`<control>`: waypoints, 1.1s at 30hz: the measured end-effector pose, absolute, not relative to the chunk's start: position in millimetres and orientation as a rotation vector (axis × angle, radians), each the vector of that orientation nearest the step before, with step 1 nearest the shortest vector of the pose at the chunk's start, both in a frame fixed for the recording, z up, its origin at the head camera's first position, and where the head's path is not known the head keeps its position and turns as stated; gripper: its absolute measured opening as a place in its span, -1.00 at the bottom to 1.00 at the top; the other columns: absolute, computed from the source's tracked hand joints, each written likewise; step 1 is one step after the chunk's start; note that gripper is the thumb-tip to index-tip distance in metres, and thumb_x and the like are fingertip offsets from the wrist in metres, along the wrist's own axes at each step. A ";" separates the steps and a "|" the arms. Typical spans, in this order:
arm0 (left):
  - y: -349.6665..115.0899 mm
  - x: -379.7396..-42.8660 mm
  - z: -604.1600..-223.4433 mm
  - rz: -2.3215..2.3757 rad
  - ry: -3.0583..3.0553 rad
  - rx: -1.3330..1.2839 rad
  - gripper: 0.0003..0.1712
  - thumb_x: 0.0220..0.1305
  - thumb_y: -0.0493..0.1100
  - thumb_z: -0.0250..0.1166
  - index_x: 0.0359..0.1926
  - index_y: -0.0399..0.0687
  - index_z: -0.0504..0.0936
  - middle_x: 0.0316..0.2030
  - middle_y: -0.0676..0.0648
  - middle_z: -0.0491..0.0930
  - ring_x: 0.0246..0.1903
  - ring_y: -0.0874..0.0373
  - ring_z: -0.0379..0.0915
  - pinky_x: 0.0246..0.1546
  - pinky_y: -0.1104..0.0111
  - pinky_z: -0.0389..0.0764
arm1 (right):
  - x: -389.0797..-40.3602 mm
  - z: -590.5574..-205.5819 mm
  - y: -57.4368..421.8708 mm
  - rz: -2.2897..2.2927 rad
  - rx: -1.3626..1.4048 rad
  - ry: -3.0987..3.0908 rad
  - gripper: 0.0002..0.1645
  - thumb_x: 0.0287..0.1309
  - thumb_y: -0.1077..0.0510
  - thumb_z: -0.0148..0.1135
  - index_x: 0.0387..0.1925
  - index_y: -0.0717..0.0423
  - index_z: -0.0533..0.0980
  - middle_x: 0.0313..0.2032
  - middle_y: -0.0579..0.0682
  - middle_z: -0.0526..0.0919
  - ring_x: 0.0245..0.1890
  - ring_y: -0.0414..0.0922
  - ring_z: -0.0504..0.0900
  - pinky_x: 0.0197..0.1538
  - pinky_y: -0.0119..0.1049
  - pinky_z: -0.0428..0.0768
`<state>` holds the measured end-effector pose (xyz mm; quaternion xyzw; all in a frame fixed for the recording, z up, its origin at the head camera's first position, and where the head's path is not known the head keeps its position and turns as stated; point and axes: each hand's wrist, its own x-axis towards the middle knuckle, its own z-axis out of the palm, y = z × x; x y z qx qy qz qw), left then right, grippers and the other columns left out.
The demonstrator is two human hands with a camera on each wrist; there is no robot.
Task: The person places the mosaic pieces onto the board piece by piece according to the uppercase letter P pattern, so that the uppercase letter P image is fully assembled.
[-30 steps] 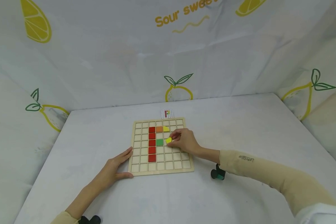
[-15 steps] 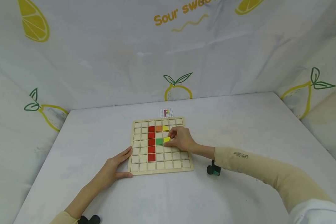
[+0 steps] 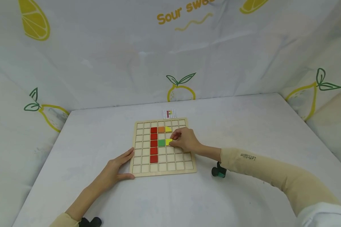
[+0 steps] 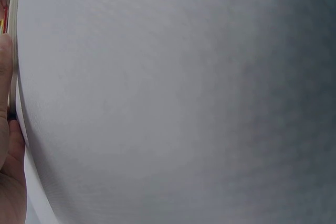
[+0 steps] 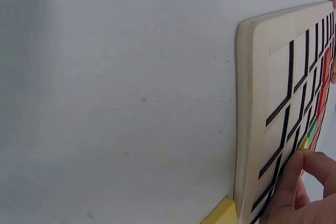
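Note:
A wooden grid board (image 3: pixel 163 175) lies flat on the white table. Five-high down one column run several red tiles (image 3: pixel 153 143), with an orange tile (image 3: pixel 161 129) and a round-edged yellow tile (image 3: pixel 168 129) to the right of the upper one. A green tile (image 3: pixel 161 143) sits in a lower row. Beside it, my right hand (image 3: pixel 186 139) pinches another yellow tile (image 3: pixel 168 142) at its cell; fingertips cover its right part. My left hand (image 3: pixel 113 171) rests against the board's left edge and lower-left corner, fingers and thumb fairly straight.
Just behind the board lies a small printed card (image 3: pixel 169 113) with a coloured grid pattern. In the right wrist view a yellow piece (image 5: pixel 223 212) shows next to the board's edge. A lemon-print cloth (image 3: pixel 116 63) hangs behind the table (image 3: pixel 230 119).
My right hand has moved slightly left with the yellow tile, which has come from over the grid to lie right beside the green tile. The left hand stays put.

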<state>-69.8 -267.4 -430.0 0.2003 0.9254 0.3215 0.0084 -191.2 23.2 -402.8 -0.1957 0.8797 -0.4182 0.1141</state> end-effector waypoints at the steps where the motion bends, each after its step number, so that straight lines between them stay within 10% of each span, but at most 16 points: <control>1: -267.1 -69.7 -430.0 1.005 2.891 0.626 -0.01 -0.12 -0.04 0.51 0.30 -0.43 0.31 0.38 -0.24 0.19 0.32 -0.20 0.17 0.20 0.04 0.36 | -191.3 -403.1 23.1 -1.224 -0.567 2.580 -0.84 -0.04 0.26 0.47 -0.40 0.23 0.62 -0.50 -0.05 0.59 -0.46 -0.19 0.48 -0.34 -0.44 0.47; 33: -266.1 -67.9 -427.4 1.010 2.909 0.664 -0.02 -0.11 -0.05 0.50 0.29 -0.44 0.32 0.37 -0.26 0.20 0.30 -0.21 0.18 0.19 0.04 0.37 | -193.2 -401.5 113.5 -1.570 -0.519 2.277 -0.64 0.17 0.21 0.32 -0.02 0.31 0.57 -0.04 0.18 0.63 -0.10 -0.03 0.61 -0.10 -0.43 0.63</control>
